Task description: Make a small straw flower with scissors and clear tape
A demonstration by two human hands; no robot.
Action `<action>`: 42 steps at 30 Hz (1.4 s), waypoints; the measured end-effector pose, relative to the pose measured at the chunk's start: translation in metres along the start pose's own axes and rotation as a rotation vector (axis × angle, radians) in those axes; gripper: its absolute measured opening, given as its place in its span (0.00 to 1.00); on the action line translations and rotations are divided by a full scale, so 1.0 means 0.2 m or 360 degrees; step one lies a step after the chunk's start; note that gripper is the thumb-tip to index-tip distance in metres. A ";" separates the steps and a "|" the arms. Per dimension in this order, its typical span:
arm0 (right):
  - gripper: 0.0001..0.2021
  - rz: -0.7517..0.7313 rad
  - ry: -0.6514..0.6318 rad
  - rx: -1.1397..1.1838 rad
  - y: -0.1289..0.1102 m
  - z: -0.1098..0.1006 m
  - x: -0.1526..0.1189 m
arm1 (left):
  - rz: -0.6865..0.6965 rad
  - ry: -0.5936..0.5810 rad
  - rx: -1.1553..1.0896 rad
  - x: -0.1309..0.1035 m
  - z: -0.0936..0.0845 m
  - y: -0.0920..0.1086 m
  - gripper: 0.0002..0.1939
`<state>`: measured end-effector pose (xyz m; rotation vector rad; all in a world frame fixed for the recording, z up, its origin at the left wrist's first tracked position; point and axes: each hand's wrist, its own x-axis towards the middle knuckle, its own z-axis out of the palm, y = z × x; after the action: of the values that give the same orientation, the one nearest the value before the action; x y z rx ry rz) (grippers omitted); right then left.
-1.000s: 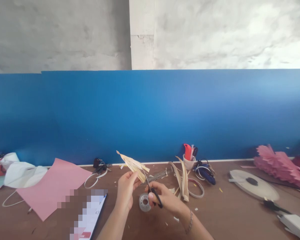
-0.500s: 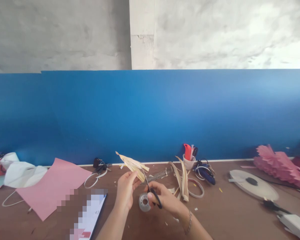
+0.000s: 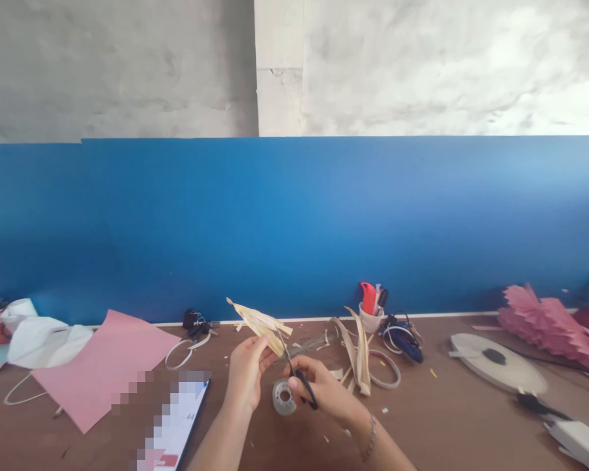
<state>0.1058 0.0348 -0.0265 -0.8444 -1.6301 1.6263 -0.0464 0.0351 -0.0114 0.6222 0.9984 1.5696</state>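
Observation:
Between the fingers of my left hand (image 3: 248, 366) is a pale, dry strip like corn husk (image 3: 258, 322), its pointed end aimed up and left. My right hand (image 3: 319, 387) grips black-handled scissors (image 3: 305, 387), whose blades meet the strip's right side just beyond my left fingertips. Beneath the scissors a clear roll of tape (image 3: 284, 398) lies on the table, partly hidden by my right hand. More dry husk strips (image 3: 360, 353) rest to the right of my hands. Thin greyish strands (image 3: 310, 345) lie behind the scissors.
A white cup (image 3: 372, 319) with pens and a red item stands by the blue partition (image 3: 294, 222). Pink paper (image 3: 107, 369) and a tablet-like screen (image 3: 179, 418) lie left. At right are an oval white plate-like object (image 3: 515, 373), pleated pink paper (image 3: 550, 324) and a white adapter (image 3: 579, 441).
Almost nothing differs. Both hands, the scissors and the husk strip keep practically the same place.

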 end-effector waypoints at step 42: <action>0.24 0.0049 0.0002 0.0035 -0.01 -0.01 0.00 | -0.0018 -0.0005 0.0110 0.00 -0.01 0.03 0.12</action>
<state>0.1076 0.0357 -0.0255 -0.8632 -1.6031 1.6617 -0.0504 0.0340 -0.0071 0.6656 1.0560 1.5288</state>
